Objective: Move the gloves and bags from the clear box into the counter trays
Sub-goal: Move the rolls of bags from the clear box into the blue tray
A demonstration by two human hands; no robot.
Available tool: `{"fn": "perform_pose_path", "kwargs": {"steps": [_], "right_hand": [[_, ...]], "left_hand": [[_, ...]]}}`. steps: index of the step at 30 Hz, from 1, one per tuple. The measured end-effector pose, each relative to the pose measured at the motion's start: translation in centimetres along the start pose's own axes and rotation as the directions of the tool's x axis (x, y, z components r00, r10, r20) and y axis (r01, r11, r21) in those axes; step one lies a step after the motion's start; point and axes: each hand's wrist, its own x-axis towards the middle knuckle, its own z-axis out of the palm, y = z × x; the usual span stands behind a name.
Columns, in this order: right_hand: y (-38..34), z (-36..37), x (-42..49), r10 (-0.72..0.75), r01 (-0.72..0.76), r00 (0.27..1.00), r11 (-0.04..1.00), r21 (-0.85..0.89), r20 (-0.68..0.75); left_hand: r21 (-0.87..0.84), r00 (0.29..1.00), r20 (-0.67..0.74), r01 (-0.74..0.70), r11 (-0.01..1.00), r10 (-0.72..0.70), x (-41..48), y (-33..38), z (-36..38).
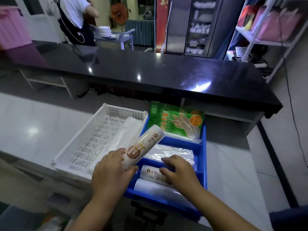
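Note:
My left hand (110,170) grips a white and brown roll of bags (143,145), tilted, above the seam between the white slotted tray (83,140) and the blue divided tray (203,147). My right hand (179,170) rests with curled fingers on a second roll of bags (150,174) lying in the blue tray's near compartment. A clear plain roll (150,186) lies just in front of that one. A flat stack of clear bags (170,154) fills the middle compartment. A green pack of gloves (176,120) lies in the far compartment. The clear box is not in view.
A clear roll (128,129) lies along the white tray's right side. Both trays sit on a pale counter (41,124) under a raised black glossy ledge (150,72). A person (75,19) stands beyond it. Metal shelving (266,30) stands at the far right.

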Motion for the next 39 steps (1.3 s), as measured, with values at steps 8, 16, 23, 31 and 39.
{"fn": "perform_pose_path", "kwargs": {"steps": [8, 16, 23, 31, 39], "right_hand": [[-4.3, 0.2, 2.6, 0.395, -0.229, 0.914, 0.308, 0.923, 0.095], [-1.9, -6.0, 1.4, 0.467, 0.089, 0.779, 0.577, 0.812, -0.418], [-0.8, -7.0, -1.7, 0.453, 0.018, 0.714, 0.750, 0.661, -0.533], [-0.8, -6.0, -3.6, 0.456, -0.038, 0.710, 0.786, 0.617, -0.537], [-1.1, -5.2, -3.4, 0.461, -0.110, 0.747, 0.797, 0.595, -0.480]], "left_hand": [[-0.144, 0.956, 0.086, -0.265, 0.953, 0.279, 1.2, 2.7, 2.4], [0.057, 0.788, 0.574, -0.311, 0.949, 0.223, 3.8, -0.9, 3.4], [0.157, 0.595, 0.790, -0.426, 0.891, 0.146, 3.3, -0.8, 6.2], [-0.012, 0.680, 0.704, -0.279, 0.960, 0.206, 2.6, -1.5, 5.2], [-0.133, 0.735, 0.525, -0.428, 0.894, 0.430, 2.3, -0.6, 4.2]]}}
